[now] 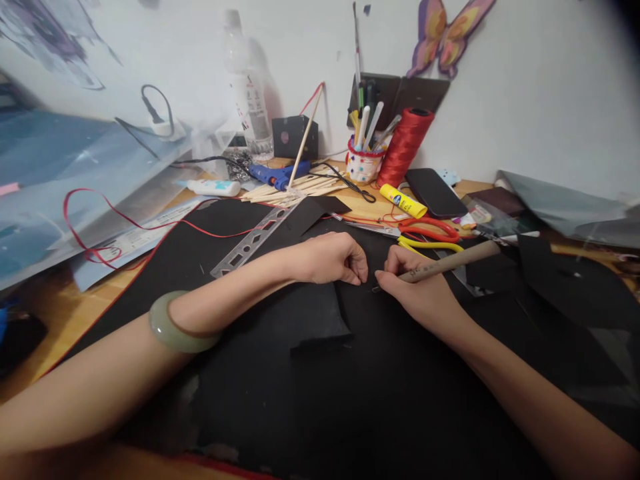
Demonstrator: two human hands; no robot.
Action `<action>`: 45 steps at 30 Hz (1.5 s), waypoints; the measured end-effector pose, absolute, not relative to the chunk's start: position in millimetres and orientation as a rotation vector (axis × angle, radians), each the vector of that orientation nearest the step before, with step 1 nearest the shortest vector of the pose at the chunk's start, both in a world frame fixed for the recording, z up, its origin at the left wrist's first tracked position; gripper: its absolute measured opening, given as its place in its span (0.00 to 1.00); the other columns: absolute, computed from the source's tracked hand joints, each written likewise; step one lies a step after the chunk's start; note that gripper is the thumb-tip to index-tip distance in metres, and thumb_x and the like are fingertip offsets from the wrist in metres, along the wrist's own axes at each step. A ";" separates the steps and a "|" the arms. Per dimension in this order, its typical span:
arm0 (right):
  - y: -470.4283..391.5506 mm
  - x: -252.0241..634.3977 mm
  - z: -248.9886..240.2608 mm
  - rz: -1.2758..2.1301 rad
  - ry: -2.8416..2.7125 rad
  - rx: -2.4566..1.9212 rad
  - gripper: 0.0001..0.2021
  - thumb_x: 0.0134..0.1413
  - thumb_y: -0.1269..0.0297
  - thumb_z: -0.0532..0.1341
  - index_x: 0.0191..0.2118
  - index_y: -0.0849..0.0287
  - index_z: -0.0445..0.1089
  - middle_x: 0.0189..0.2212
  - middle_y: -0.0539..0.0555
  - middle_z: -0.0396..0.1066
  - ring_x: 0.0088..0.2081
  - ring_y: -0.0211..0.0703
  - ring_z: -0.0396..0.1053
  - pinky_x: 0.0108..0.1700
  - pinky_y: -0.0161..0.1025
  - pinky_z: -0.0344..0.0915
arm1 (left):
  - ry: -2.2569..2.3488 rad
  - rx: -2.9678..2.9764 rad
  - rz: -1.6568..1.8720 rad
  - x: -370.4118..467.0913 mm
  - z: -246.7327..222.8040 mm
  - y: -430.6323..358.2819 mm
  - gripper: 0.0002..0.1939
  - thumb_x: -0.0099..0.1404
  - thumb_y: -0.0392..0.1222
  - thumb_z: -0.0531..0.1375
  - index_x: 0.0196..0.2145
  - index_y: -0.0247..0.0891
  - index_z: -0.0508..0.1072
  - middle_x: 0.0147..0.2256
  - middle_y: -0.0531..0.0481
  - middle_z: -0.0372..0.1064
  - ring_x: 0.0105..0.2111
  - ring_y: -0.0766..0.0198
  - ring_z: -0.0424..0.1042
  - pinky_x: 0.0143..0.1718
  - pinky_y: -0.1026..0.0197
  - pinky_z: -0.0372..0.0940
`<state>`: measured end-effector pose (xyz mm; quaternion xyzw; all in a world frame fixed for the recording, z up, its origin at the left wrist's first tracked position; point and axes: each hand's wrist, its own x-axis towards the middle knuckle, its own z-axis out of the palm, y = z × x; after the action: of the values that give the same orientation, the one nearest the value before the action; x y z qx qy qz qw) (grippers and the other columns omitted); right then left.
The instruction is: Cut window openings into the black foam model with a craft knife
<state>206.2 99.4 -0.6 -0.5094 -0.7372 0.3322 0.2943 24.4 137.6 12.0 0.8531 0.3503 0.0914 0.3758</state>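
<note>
My right hand (415, 280) is closed around a thick grey-brown pen (457, 259) with dark marks on its barrel. The pen slants up to the right, and a thin tip shows near my thumb, just over the black mat (400, 393). To its left, my left hand (336, 259) is curled with the fingertips pressed together. Whatever those fingers pinch, if anything, is too small to make out. Under my left hand lies a piece of black paper (317, 317) with a folded lower edge. A green bangle (173, 327) circles my left wrist.
Behind my left arm lies a clear stencil ruler (250, 243). Scissors (427, 230) and a yellow glue stick (403, 201) are beyond my right hand. Farther back are a blue glue gun (277, 175), wooden sticks (320, 187), a red thread spool (406, 148) and a phone (435, 192).
</note>
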 end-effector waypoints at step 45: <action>99.9 204.3 -2.6 1.055 -1.585 -1.368 0.15 0.45 0.58 0.59 0.20 0.58 0.54 0.18 0.44 0.53 0.21 0.31 0.60 0.27 0.34 0.68 | 0.980 2.314 0.585 15.6 66.9 129.1 0.09 0.61 0.41 0.56 0.34 0.32 0.69 0.30 0.53 0.68 0.30 0.69 0.67 0.31 0.70 0.60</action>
<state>204.3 99.9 -2.6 -0.5378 -0.6231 0.4148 0.3879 15.6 129.1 66.9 0.8618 0.3650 0.2177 0.2769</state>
